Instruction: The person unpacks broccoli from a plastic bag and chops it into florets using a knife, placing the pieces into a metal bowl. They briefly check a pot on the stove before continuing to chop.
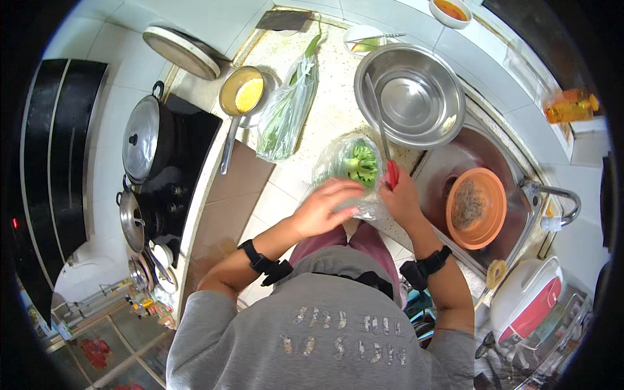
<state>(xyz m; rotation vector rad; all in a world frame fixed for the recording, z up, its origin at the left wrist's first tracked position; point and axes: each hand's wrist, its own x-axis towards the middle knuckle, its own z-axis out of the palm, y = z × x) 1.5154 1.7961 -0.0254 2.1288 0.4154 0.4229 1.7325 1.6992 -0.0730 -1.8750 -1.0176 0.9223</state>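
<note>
My right hand [402,197] grips a knife by its red handle [392,174]. The long metal blade [378,112] points away from me and passes in front of a large stainless steel bowl [363,105]. A green vegetable, apparently broccoli seen from its stem side [363,165], lies in a clear plastic bag [326,163] on the counter. Over the near edge of that bag is my left hand [329,207], its thumb apart from the fingers and nothing seen in its grasp. Whether the left fingertips touch the bag cannot be made out.
Left of the bag lies a plastic bag of long green vegetables [287,112], beside a saucepan with yellow contents [248,95]. Lidded pots [141,139] stand on the black cooktop [195,126]. At right, the sink [431,190] holds an orange basin [499,209] below a faucet [560,192].
</note>
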